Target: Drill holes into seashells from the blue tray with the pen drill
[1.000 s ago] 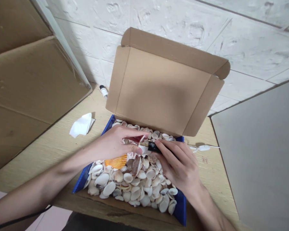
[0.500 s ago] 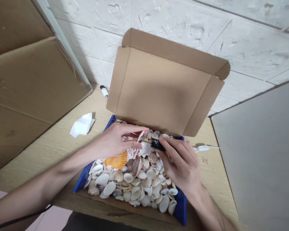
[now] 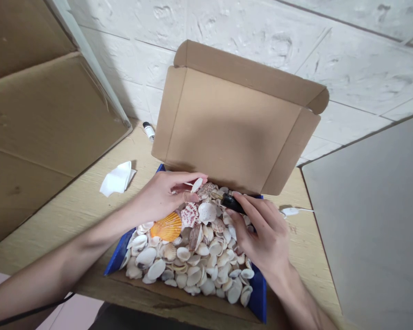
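Note:
My left hand [image 3: 174,190] pinches a small white seashell [image 3: 197,185] between thumb and fingertips, above the far side of the shell box. My right hand [image 3: 261,229] grips a black mini drill [image 3: 233,203], its brass-coloured tip pointing left toward the held shell. A gap shows between tip and shell. Beneath both hands, the cardboard box [image 3: 264,293] with blue sides is full of seashells. An orange scallop shell [image 3: 167,227], a red-speckled shell [image 3: 190,214] and a white shell with small dark dots [image 3: 207,212] lie on top.
The box's lid [image 3: 237,128] stands raised against the white brick-patterned wall [image 3: 227,27]. Left on the wooden table [image 3: 89,215] are a crumpled white tissue [image 3: 117,178] and a small black-capped bottle [image 3: 148,131]. A white cable [image 3: 292,211] runs off right. Large cardboard [image 3: 37,123] stands at left.
My left hand has drawn the white shell slightly left and up, away from the drill tip. My right hand and the drill have shifted a little right, widening the gap.

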Action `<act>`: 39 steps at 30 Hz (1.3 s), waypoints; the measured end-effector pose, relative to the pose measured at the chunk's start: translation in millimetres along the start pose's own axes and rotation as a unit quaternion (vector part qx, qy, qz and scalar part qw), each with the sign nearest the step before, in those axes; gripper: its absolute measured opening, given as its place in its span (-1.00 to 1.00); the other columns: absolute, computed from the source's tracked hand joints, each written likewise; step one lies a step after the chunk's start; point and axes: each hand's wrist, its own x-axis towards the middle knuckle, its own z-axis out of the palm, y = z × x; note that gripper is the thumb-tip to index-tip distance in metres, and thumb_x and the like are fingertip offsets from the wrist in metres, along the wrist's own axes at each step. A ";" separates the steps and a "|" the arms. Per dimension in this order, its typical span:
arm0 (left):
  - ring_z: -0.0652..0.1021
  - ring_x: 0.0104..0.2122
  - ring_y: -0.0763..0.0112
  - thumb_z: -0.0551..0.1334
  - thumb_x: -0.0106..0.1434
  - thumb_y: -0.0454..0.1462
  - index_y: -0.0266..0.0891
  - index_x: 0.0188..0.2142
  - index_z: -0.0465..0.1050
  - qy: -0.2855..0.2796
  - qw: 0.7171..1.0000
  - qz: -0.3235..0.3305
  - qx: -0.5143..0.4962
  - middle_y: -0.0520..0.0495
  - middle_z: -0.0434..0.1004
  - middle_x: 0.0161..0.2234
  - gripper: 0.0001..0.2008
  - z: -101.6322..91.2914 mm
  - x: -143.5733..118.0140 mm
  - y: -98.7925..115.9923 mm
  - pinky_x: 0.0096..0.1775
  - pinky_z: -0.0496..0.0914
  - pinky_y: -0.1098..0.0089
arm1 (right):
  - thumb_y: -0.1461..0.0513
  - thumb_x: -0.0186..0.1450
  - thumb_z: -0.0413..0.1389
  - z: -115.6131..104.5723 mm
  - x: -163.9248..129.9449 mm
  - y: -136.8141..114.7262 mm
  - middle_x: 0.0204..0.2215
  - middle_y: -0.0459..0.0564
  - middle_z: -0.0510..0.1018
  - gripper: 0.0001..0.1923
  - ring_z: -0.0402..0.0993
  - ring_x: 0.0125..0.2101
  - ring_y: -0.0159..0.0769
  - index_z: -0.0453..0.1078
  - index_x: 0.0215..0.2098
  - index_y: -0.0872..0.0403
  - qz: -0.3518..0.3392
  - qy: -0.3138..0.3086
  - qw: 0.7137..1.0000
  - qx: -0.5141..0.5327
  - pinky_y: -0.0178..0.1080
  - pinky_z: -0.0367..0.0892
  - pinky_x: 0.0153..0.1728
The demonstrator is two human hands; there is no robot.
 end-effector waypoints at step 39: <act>0.56 -0.17 0.42 0.31 0.22 -0.35 -0.21 0.05 0.49 -0.070 0.988 0.106 0.084 -0.05 0.62 -0.07 -0.62 0.5 -1.8 -6.9 -0.05 0.36 0.45 | 0.40 0.22 0.18 -2.7 1.0 -1.2 -0.18 0.07 0.60 -0.59 0.49 -0.22 -0.22 0.41 0.04 0.06 -0.007 -0.003 1.000 0.009 -0.16 0.37 -0.21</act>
